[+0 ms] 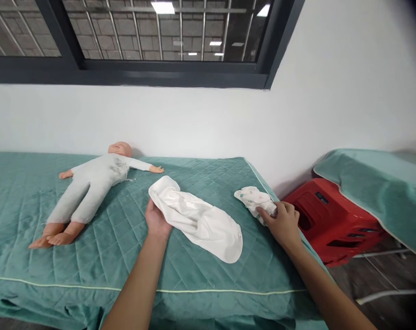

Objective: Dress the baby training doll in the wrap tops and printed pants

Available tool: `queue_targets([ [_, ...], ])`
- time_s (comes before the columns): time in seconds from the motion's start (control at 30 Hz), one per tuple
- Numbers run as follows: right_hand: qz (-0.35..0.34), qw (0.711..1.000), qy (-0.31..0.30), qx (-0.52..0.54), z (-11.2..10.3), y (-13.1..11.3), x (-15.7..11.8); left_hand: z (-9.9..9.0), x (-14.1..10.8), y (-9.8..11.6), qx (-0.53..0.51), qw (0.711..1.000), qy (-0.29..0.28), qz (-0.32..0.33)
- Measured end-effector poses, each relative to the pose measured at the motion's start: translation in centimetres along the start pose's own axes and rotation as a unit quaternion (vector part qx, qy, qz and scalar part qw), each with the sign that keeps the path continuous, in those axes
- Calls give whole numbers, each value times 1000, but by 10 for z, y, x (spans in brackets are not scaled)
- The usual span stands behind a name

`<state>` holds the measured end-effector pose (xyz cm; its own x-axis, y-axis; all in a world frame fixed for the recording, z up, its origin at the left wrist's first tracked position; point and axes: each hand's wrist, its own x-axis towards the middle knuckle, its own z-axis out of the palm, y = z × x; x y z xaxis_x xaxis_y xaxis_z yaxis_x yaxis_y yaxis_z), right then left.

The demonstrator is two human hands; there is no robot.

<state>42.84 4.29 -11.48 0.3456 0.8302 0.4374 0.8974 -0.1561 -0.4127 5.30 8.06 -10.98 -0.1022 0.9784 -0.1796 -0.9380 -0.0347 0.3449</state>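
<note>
My left hand (157, 222) is closed on the left end of a long white cloth (203, 224) with rounded ends. Its fingers are partly hidden beneath the fabric, and the far end droops toward the quilted green bed cover (194, 277). At the right edge of the bed, my right hand (284, 224) pinches a small crumpled white cloth (254, 200) with green specks between thumb and fingers. Left of both hands a baby doll (98, 174) in a pale bodysuit lies on its back, arms spread and feet toward me.
Red plastic stools (335, 215) stand in the gap right of the bed, partly under another green-covered surface (383, 183). A white wall (194, 119) with a dark-framed, barred window (173, 73) borders the bed's far side.
</note>
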Motion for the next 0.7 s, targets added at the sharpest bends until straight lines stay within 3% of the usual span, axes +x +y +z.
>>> queue_targets([
  [0.23,70,988,-122,59,-7,-12,-1,-2,0,-1,5,1000,-1,0],
  [0.33,73,988,-112,80,-9,-18,1,0,-1,-1,4,1000,4,-5],
  [0.5,160,982,-32,98,-7,-22,4,1,-1,0,-4,1000,6,-1],
  [0.7,109,986,-60,109,-2,-22,7,3,-1,-2,-3,1000,3,2],
])
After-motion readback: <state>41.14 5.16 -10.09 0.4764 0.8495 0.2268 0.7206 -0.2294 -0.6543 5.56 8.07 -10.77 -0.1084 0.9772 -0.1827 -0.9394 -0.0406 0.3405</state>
